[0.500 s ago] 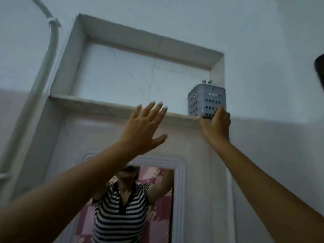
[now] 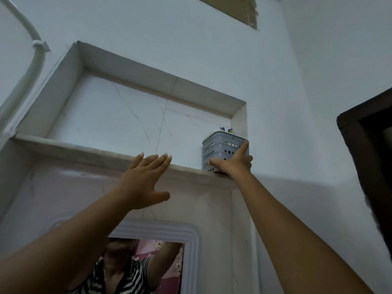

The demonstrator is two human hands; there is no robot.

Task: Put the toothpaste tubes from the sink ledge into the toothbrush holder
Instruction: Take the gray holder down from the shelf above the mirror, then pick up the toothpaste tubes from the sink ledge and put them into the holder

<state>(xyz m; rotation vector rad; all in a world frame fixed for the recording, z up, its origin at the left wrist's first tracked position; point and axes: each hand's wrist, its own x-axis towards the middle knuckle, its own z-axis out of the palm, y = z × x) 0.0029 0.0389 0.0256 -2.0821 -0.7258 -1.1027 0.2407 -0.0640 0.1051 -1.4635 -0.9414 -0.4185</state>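
Note:
A grey perforated toothbrush holder [image 2: 220,147] stands at the right end of a high marble shelf [image 2: 89,153] inside a wall niche. Small purple and green tips [image 2: 226,129] poke above its rim. My right hand [image 2: 232,163] is wrapped around the holder's lower front, thumb to the left and fingers up its right side. My left hand [image 2: 142,179] is raised flat with fingers spread, just below the shelf edge and to the left of the holder, holding nothing. No toothpaste tube lying loose is in view.
A framed mirror [image 2: 148,262] below the shelf reflects a person in a striped shirt. A white pipe [image 2: 31,66] runs down the left wall. A dark door frame [image 2: 364,158] stands at the right. A boarded opening [image 2: 237,9] sits high up.
My right hand has moved up from the holder's base and closed around its front. The view has tilted upward. My left hand has risen slightly toward the shelf edge.

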